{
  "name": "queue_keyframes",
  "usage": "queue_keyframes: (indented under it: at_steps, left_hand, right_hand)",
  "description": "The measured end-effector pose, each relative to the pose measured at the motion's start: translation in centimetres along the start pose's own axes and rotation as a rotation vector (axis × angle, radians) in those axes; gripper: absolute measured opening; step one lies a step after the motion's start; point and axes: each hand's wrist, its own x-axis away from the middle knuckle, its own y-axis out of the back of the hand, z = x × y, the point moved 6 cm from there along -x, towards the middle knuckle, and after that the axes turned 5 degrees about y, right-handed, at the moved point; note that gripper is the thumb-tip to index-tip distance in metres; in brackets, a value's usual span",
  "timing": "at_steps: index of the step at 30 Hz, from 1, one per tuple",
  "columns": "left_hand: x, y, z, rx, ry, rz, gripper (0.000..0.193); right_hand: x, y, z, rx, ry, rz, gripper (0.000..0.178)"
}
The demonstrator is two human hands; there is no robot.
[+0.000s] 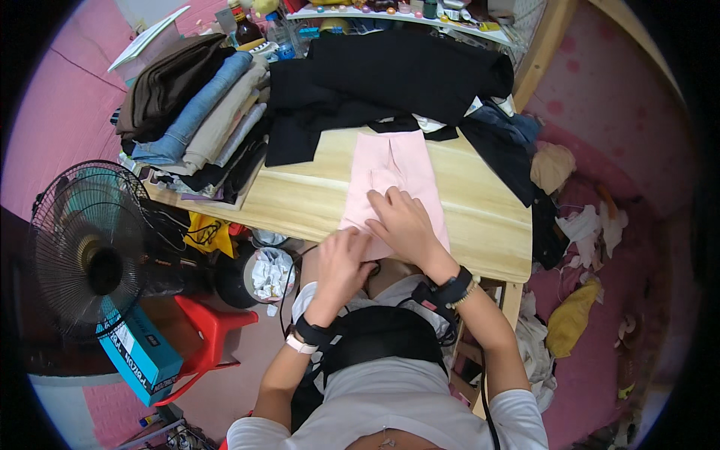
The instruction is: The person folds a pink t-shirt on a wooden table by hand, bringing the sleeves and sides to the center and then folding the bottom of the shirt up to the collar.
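Nearest is the left hand [343,261], at the near left corner of the pink garment [416,184]. Its fingers are bent toward the edge; whether they pinch the fabric or only press on it, I cannot tell. A little farther, the right hand [405,223] rests on the lower part of the pink garment, with fingers loosely spread, and I do not see it grip anything. The pink garment itself lies rather flat, lengthwise on the desk [484,232], its near end at the front edge, and a slit shows in its far part.

In my judgement, the step in hand is to straighten and fold this piece. The next move seems to call for a sure hold of the near edge, with the layers kept together, and then a turn toward the far end. Beyond the pink garment to the left stands a stack of folded clothes [202,112]; directly behind it, black clothing [405,75] lies spread.
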Motion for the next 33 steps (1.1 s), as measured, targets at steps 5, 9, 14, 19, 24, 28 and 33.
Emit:
queue_keyframes:
  at_steps: [5, 9, 14, 19, 24, 28, 33]
  left_hand:
    - [-0.2, -1.2, -1.3, 0.095, -0.117, -0.048, 0.052]
    - [0.0, -1.1, -0.6, 0.116, -0.072, -0.078, 0.044]
    - [0.0, -1.1, -0.8, 0.126, -0.08, -0.073, 0.04]
    - [-0.6, -1.1, -1.6, 0.035, -0.071, -0.049, 0.039]
    - [-1.2, -1.0, -2.3, -0.004, -0.063, -0.009, 0.041]
    - [-2.1, -2.4, -4.2, 0.043, -0.13, 0.035, 0.046]
    - [-2.4, -4.2, -4.1, 0.007, -0.184, 0.165, 0.037]
  right_hand:
    - [-1.7, -3.6, -2.8, -0.011, -0.025, 0.16, 0.035]
    - [-1.0, -2.5, -5.9, -0.774, -0.081, -0.102, 0.031]
    - [8.9, 6.0, -13.5, -1.708, -0.466, -0.703, 0.02]
    - [19.5, 6.2, -20.8, -1.413, -0.782, -0.826, 0.029]
    - [19.6, 10.0, -18.0, -1.135, -0.889, -0.983, 0.03]
    - [13.5, 12.4, -13.4, -0.435, -0.637, -0.657, 0.027]
    - [3.2, 4.8, -6.1, -0.235, -0.283, 0.113, 0.054]
